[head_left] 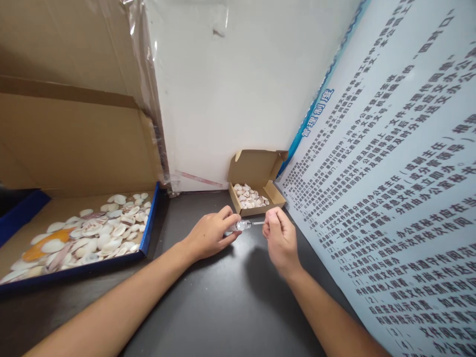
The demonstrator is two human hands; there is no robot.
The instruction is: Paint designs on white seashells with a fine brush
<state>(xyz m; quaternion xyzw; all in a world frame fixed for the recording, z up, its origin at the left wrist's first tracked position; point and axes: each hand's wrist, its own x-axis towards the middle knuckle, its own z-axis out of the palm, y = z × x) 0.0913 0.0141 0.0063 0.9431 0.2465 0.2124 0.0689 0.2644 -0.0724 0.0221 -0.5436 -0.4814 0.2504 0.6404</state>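
Your left hand (211,232) is clamped, thumb against fingers, around a small clear bottle (242,225), tilted so its neck faces your right hand (281,240). That right hand has thumb and forefinger pressed together on a thin stick (256,223), which runs to the bottle's neck; you cannot tell whether its tip sits inside. Bottle and stick are midway between your hands, over the dark table (215,302).

Bare tabletop spreads between your forearms, your widest room. Just beyond the bottle stands a small cardboard box (256,166), lid raised, with shells (251,197) in its left part. To your left, the blue wall of a large box (149,223), filled with more shells (111,233), edges the space near your forearm. On your right, a printed board (409,173) slants along the tabletop, its border near your forearm. Its heading reads 管理制度, and "四对口" stands among rows of Chinese text with numbered items, partly blurred.
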